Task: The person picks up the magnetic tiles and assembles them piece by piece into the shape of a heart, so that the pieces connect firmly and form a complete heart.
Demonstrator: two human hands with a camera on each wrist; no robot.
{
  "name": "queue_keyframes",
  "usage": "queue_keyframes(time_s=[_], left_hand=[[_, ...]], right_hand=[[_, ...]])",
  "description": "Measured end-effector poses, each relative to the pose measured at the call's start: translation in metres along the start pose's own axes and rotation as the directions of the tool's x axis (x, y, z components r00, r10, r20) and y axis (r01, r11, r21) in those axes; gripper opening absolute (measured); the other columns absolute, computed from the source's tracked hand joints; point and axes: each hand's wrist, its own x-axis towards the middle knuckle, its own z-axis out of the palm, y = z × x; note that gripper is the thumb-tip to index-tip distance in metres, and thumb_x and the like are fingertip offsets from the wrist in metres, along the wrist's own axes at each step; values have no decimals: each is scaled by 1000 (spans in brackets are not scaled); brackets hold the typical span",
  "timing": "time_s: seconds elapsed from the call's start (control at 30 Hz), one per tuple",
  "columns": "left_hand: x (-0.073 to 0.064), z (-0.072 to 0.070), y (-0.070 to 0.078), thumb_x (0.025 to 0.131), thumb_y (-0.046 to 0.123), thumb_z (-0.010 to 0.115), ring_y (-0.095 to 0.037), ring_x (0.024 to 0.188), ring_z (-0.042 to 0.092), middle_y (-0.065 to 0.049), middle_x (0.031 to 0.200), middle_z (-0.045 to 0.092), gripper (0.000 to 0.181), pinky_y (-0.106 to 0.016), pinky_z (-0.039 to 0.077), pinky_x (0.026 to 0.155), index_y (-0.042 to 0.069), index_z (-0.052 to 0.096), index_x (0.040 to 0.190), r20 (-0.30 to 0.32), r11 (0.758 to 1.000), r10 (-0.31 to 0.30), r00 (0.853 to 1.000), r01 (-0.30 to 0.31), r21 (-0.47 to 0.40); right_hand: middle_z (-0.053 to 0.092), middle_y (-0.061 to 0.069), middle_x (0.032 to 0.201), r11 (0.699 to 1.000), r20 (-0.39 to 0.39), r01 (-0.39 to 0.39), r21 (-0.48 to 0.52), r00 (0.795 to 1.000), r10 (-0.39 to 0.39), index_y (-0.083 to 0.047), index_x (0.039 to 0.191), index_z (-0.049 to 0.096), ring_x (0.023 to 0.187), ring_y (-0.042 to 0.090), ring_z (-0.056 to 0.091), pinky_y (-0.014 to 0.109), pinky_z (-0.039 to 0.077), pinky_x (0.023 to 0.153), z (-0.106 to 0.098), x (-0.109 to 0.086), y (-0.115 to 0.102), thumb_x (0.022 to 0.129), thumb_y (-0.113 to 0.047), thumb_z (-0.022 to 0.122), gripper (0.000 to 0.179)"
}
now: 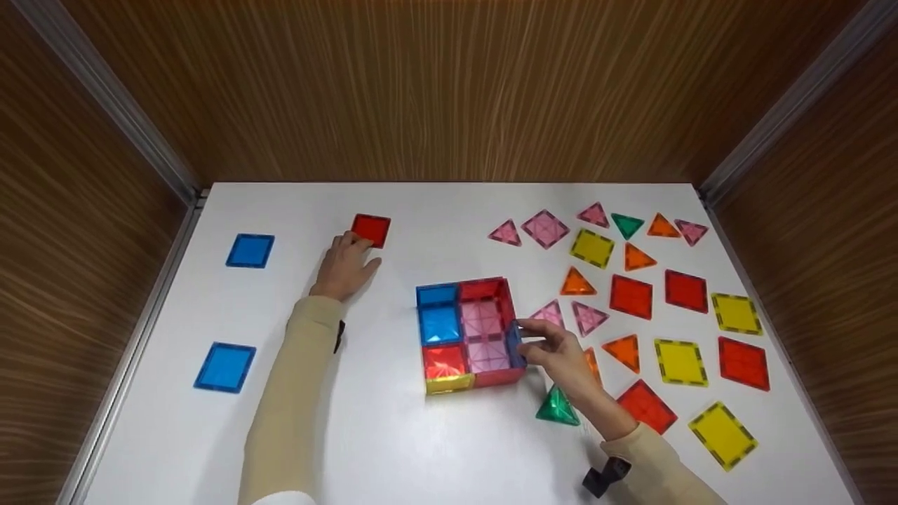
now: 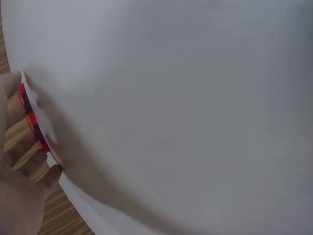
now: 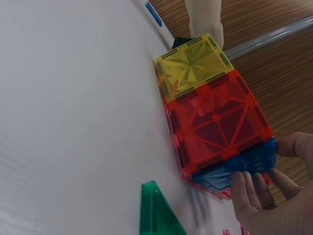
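A box of see-through magnetic tiles (image 1: 443, 361) stands on the table, with blue, red, pink and yellow panels. At its right side my right hand (image 1: 561, 354) pinches a blue square tile (image 3: 254, 159) between thumb and fingers; the tile stands upright against the box wall. Near the back of the table, my left hand (image 1: 345, 266) rests its fingertips over the near-left corner of a red square tile (image 1: 372, 229), thumb apart from it. The left wrist view shows that tile edge-on beside the fingers.
Two blue square tiles (image 1: 250, 251) lie at the left. Across the right side spread several loose tiles: red squares (image 1: 631, 296), yellow squares (image 1: 680, 362), pink and orange triangles (image 1: 621, 352). A green triangle (image 1: 558, 407) lies close below my right hand. Wood-grain walls (image 1: 449, 91) enclose the table.
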Motion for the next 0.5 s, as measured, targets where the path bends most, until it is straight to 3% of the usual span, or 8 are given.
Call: queue_keyframes(time_s=[0.3, 0.5], left_hand=[[-35, -5, -6, 105, 36, 64, -39, 134, 51, -21, 143, 55, 46, -56, 45, 116, 4, 62, 139, 52, 999, 31, 998, -33, 36], [-38, -9, -6, 103, 34, 67, -35, 122, 52, -19, 131, 59, 43, -51, 48, 110, 3, 63, 133, 30, 1000, 11, 999, -11, 18]], right_hand=[[65, 20, 136, 1000, 6, 8, -8, 1000, -8, -5, 140, 64, 106, 26, 66, 23, 61, 90, -1, 0, -1, 97, -1, 66, 43], [65, 19, 136, 1000, 12, 4, -25, 1000, -4, -6, 141, 64, 109, 25, 65, 24, 61, 91, -1, 0, -1, 97, -3, 66, 44]])
